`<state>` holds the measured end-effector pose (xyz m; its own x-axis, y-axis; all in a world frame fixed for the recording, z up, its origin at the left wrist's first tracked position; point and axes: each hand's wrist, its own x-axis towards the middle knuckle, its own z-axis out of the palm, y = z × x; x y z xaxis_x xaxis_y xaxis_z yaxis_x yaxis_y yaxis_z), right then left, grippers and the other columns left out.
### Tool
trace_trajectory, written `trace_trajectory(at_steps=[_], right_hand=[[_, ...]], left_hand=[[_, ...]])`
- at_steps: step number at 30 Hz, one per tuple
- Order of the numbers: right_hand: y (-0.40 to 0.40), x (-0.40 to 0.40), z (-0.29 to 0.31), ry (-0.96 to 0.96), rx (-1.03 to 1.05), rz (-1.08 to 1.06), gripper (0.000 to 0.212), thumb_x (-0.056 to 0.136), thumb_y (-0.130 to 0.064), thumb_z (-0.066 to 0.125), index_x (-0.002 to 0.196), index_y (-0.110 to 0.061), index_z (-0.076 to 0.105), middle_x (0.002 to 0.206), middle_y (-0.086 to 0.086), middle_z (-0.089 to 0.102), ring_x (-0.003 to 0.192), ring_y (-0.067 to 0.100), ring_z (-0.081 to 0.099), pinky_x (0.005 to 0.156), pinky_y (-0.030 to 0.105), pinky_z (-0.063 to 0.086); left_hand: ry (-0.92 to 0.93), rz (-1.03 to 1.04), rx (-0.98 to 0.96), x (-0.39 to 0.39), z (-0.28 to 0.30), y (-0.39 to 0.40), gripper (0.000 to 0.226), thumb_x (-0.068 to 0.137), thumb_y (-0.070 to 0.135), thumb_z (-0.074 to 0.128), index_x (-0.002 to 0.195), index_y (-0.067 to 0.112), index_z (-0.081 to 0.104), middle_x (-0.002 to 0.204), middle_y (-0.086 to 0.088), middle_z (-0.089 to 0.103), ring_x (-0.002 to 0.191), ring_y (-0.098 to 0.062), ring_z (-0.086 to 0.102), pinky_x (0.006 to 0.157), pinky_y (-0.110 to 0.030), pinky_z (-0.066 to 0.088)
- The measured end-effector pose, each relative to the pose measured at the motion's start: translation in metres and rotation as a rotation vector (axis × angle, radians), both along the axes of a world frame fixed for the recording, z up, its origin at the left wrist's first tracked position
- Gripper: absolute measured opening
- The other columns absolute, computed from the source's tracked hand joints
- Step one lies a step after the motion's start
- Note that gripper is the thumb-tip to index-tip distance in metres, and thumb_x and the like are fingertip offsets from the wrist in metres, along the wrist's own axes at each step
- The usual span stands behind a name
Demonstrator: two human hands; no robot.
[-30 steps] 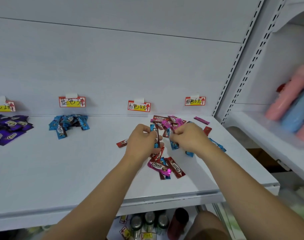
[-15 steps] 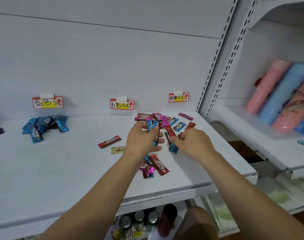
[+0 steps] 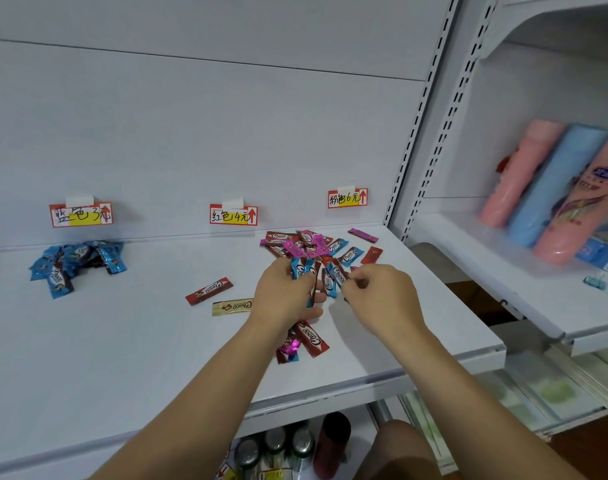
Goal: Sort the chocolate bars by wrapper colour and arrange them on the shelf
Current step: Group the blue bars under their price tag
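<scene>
Nearby, cans (image 3: 274, 445) (below the shelf (image 3: 122, 358)) flank a dark bottle (image 3: 332, 441).

White metal back panel (image 3: 198, 126) fills upper left and centre of frame, with 1 horizontal seam. 2 slotted uprights (image 3: 430, 109) run diagonally at upper right. Adjoining white shelving bay (image 3: 524, 271) at right holds pink and blue rolled packs (image 3: 552, 188). Cans and bottles (image 3: 288, 445) at bottom centre. Even, diffuse lighting.
</scene>
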<state>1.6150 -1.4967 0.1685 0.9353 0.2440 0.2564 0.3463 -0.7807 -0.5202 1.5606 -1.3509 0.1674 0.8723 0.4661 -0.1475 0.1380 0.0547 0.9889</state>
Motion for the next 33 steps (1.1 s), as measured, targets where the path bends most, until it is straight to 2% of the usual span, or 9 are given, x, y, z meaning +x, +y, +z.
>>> trace_trajectory(at_steps=[3, 6, 9, 12, 15, 20, 25, 30, 33], right_hand=[[-0.001, -0.015, 0.0, 0.073, 0.259, 0.092, 0.015, 0.096, -0.023, 0.066, 0.093, -0.024, 0.08, 0.08, -0.01, 0.074, 0.071, 0.011, 0.071, 0.07, 0.041, 0.063], [-0.006, -0.015, -0.004, 0.179, 0.327, 0.152, 0.018, 0.099, -0.024, 0.065, 0.091, -0.022, 0.08, 0.072, -0.005, 0.073, 0.068, 0.017, 0.071, 0.071, 0.048, 0.062], [-0.028, -0.001, -0.002, 0.097, 0.201, 0.123, 0.02, 0.101, -0.029, 0.063, 0.095, -0.023, 0.081, 0.083, -0.008, 0.077, 0.076, 0.015, 0.07, 0.071, 0.043, 0.061], [-0.062, 0.026, -0.002, -0.02, -0.073, -0.034, 0.018, 0.102, -0.032, 0.062, 0.106, -0.024, 0.078, 0.103, -0.004, 0.078, 0.085, 0.012, 0.069, 0.066, 0.031, 0.057], [-0.083, 0.047, -0.013, 0.098, -0.258, -0.011, 0.024, 0.096, -0.041, 0.068, 0.11, -0.024, 0.077, 0.108, -0.003, 0.075, 0.086, 0.013, 0.065, 0.069, 0.032, 0.055], [-0.081, 0.051, -0.017, 0.184, -0.286, 0.073, 0.025, 0.091, -0.048, 0.073, 0.105, -0.028, 0.076, 0.106, -0.009, 0.076, 0.083, 0.009, 0.067, 0.057, 0.024, 0.045], [-0.08, 0.049, -0.009, 0.213, -0.117, -0.003, 0.009, 0.092, -0.035, 0.075, 0.087, -0.029, 0.07, 0.097, -0.011, 0.076, 0.081, 0.007, 0.066, 0.06, 0.028, 0.049], [-0.044, 0.023, 0.009, 0.147, 0.184, 0.054, 0.003, 0.094, -0.033, 0.073, 0.093, -0.036, 0.073, 0.088, -0.018, 0.074, 0.077, -0.005, 0.066, 0.055, 0.009, 0.041], [0.0, 0.005, 0.011, 0.139, 0.265, 0.159, 0.016, 0.096, -0.025, 0.071, 0.103, -0.038, 0.068, 0.091, -0.017, 0.073, 0.082, 0.002, 0.069, 0.073, 0.022, 0.056]], left_hand=[[-0.012, -0.043, -0.079, 0.0, 0.002, -0.008, 0.014, 0.101, 0.02, 0.067, 0.114, 0.019, 0.064, 0.107, -0.007, 0.075, 0.089, -0.023, 0.078, 0.071, -0.044, 0.066], [-0.063, -0.072, -0.026, 0.004, 0.002, -0.016, 0.016, 0.098, 0.025, 0.071, 0.113, 0.02, 0.071, 0.106, -0.003, 0.078, 0.09, -0.019, 0.078, 0.079, -0.047, 0.065], [-0.064, -0.064, -0.074, 0.009, 0.003, -0.019, 0.011, 0.099, 0.02, 0.07, 0.11, 0.017, 0.07, 0.099, -0.005, 0.078, 0.079, -0.018, 0.079, 0.069, -0.041, 0.066], [-0.032, -0.092, -0.145, 0.014, 0.007, -0.021, 0.012, 0.101, 0.015, 0.068, 0.113, 0.015, 0.066, 0.097, -0.007, 0.077, 0.079, -0.021, 0.079, 0.061, -0.035, 0.064], [-0.013, -0.113, -0.162, 0.016, 0.009, -0.025, 0.01, 0.101, 0.011, 0.067, 0.11, 0.016, 0.065, 0.098, -0.009, 0.076, 0.08, -0.023, 0.079, 0.062, -0.035, 0.065], [0.048, -0.131, -0.167, 0.02, 0.007, -0.032, 0.011, 0.103, 0.01, 0.062, 0.109, 0.019, 0.062, 0.098, -0.012, 0.078, 0.081, -0.023, 0.08, 0.064, -0.039, 0.066], [0.083, -0.142, -0.159, 0.021, 0.005, -0.026, 0.015, 0.103, 0.005, 0.059, 0.11, 0.018, 0.061, 0.102, -0.014, 0.077, 0.085, -0.025, 0.079, 0.068, -0.042, 0.066], [0.036, -0.038, -0.053, 0.009, 0.003, -0.002, 0.015, 0.097, 0.015, 0.071, 0.111, 0.02, 0.068, 0.104, -0.009, 0.076, 0.085, -0.025, 0.079, 0.073, -0.046, 0.066], [0.018, 0.052, -0.073, -0.008, 0.004, 0.021, 0.012, 0.097, 0.015, 0.073, 0.107, 0.019, 0.07, 0.098, -0.007, 0.077, 0.075, -0.021, 0.079, 0.073, -0.041, 0.067]])
